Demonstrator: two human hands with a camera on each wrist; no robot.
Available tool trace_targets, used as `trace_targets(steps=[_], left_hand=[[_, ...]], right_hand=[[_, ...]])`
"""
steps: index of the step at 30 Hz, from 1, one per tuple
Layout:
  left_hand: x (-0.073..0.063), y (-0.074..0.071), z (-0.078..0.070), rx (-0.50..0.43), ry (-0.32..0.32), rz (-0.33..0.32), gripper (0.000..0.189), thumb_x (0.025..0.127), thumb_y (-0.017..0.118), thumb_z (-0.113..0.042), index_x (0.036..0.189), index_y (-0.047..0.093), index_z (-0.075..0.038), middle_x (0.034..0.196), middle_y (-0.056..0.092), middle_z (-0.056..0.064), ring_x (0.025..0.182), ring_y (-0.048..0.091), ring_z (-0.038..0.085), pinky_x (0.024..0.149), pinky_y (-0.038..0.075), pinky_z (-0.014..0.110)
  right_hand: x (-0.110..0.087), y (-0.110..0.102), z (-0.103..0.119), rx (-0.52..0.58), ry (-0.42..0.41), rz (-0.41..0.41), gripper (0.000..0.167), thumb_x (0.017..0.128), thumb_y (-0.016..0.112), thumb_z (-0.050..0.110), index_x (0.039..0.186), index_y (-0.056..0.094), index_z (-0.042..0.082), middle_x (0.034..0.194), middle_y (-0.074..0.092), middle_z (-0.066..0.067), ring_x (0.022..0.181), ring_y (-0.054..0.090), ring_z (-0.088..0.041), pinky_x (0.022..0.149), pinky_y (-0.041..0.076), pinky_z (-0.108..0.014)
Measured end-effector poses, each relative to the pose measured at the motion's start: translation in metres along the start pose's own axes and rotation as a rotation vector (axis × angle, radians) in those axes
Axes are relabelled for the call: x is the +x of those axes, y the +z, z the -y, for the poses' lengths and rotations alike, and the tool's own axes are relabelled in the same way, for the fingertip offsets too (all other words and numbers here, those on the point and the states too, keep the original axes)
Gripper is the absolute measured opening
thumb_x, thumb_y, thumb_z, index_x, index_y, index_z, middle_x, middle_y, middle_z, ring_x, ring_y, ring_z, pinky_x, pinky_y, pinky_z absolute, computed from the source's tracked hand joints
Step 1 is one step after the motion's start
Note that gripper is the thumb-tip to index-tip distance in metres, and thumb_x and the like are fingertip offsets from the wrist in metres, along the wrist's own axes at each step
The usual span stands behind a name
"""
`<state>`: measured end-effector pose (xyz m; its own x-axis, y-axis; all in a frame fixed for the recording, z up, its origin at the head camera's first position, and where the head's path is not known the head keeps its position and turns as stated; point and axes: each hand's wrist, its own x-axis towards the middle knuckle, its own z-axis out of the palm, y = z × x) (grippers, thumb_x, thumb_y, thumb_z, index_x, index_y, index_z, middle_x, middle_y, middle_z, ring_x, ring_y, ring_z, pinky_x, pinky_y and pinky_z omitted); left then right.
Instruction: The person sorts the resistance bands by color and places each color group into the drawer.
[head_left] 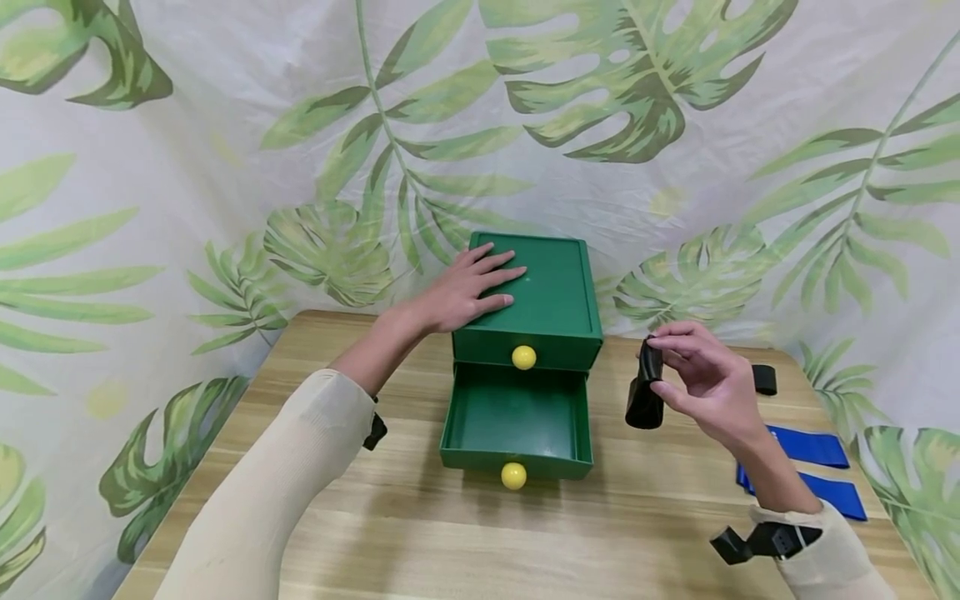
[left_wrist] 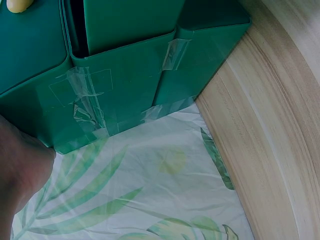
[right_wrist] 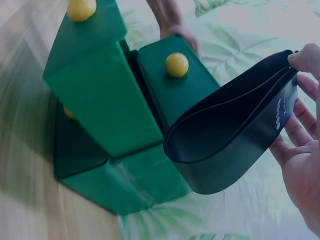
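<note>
My left hand [head_left: 467, 293] lies flat with spread fingers on top of a green drawer box [head_left: 553, 287]. Below the box's top drawer, a drawer with a yellow knob [head_left: 513, 476] is pulled out, and its bare inside [head_left: 517, 412] shows. To the right of the box, my right hand [head_left: 708, 379] pinches a black exercise loop band [head_left: 645, 404] at one end between thumb and fingers. In the right wrist view the black band hangs in a wide loop with white print on its side. The left wrist view shows only the edge of my left hand [left_wrist: 25, 165] beside the box.
Two blue bands [head_left: 806, 446] lie on the wooden table [head_left: 405, 533] at the right, partly behind my right forearm. A small black strip [head_left: 764, 380] lies behind my right hand. A leaf-patterned cloth [head_left: 442, 100] hangs close behind the box. Clear tape [left_wrist: 85, 95] runs along the box's side.
</note>
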<state>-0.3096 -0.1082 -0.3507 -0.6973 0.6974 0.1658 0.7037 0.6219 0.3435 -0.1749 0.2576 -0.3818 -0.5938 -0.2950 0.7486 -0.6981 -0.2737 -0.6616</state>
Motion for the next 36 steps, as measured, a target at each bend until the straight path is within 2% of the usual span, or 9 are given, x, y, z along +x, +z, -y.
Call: trace_targets(steps=[11, 19, 28, 33, 36], left_hand=[[0.0, 0.001, 0.001, -0.001, -0.008, 0.004, 0.057, 0.113, 0.051, -0.038, 0.165, 0.042, -0.016, 0.175, 0.024, 0.013, 0.164, 0.004, 0.04, 0.129, 0.001, 0.064], [0.0, 0.0, 0.0, 0.001, -0.006, 0.005, 0.057, 0.112, 0.052, -0.037, 0.165, 0.042, -0.016, 0.175, 0.025, 0.013, 0.163, 0.005, 0.042, 0.128, 0.002, 0.064], [0.0, 0.001, -0.001, -0.018, -0.013, 0.0, 0.057, 0.112, 0.052, -0.038, 0.165, 0.043, -0.016, 0.175, 0.025, 0.013, 0.164, 0.005, 0.041, 0.129, 0.001, 0.062], [0.0, 0.001, 0.001, -0.02, -0.01, -0.009, 0.056, 0.112, 0.052, -0.037, 0.164, 0.043, -0.016, 0.174, 0.026, 0.013, 0.163, 0.006, 0.041, 0.129, 0.002, 0.064], [0.0, 0.001, 0.001, -0.02, -0.01, -0.012, 0.056, 0.112, 0.052, -0.037, 0.164, 0.044, -0.016, 0.174, 0.027, 0.013, 0.164, 0.006, 0.041, 0.128, 0.003, 0.065]], right_hand=[[0.025, 0.033, -0.001, 0.115, -0.048, 0.033, 0.038, 0.085, 0.077, -0.019, 0.12, 0.063, -0.026, 0.128, 0.059, -0.027, 0.114, 0.067, -0.032, 0.102, 0.057, -0.037], [0.03, 0.054, -0.011, 0.134, -0.035, 0.106, 0.037, 0.09, 0.075, -0.013, 0.125, 0.065, -0.019, 0.131, 0.058, -0.023, 0.115, 0.067, -0.031, 0.104, 0.056, -0.039], [0.02, 0.072, -0.029, 0.128, -0.014, 0.138, 0.037, 0.091, 0.076, -0.011, 0.126, 0.063, -0.019, 0.13, 0.057, -0.022, 0.113, 0.068, -0.028, 0.101, 0.058, -0.037], [0.009, 0.077, -0.038, 0.067, 0.015, 0.164, 0.037, 0.089, 0.075, -0.014, 0.124, 0.066, -0.016, 0.128, 0.057, -0.023, 0.113, 0.065, -0.026, 0.097, 0.059, -0.032], [0.003, 0.078, -0.043, 0.007, 0.041, 0.185, 0.042, 0.084, 0.075, -0.02, 0.124, 0.067, -0.012, 0.127, 0.057, -0.024, 0.113, 0.063, -0.024, 0.095, 0.059, -0.03]])
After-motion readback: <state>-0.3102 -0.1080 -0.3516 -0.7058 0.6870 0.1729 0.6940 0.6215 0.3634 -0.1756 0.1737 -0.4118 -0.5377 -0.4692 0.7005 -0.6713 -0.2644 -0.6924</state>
